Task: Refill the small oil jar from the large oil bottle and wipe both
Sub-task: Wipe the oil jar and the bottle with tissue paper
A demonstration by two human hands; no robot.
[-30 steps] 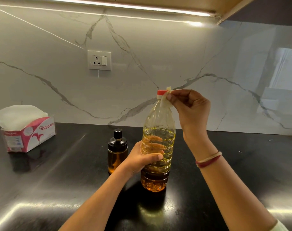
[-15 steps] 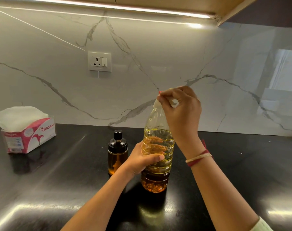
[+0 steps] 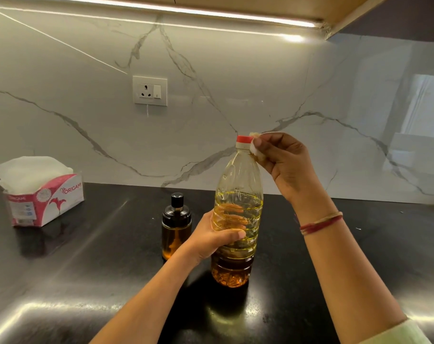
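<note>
A tall clear plastic oil bottle [image 3: 238,184] with a red cap stands upright on the black counter, about half full of yellow oil. My left hand [image 3: 211,237] grips its ribbed middle from the left. My right hand [image 3: 283,160] pinches a small crumpled white tissue [image 3: 255,147] against the right side of the bottle's neck, just beside the cap. The small oil jar [image 3: 176,227], brown glass with a black lid, stands upright just left of the bottle, close behind my left hand.
A pink and white tissue box [image 3: 44,194] with tissues sticking out sits at the far left of the counter [image 3: 87,264]. A marble backsplash with a wall socket [image 3: 149,90] rises behind. Cabinet underside with a light strip overhead.
My right hand, with the tissue, had covered the cap from above; it has now moved off to the right side of the neck, showing the red cap again. My left hand keeps its grip.
</note>
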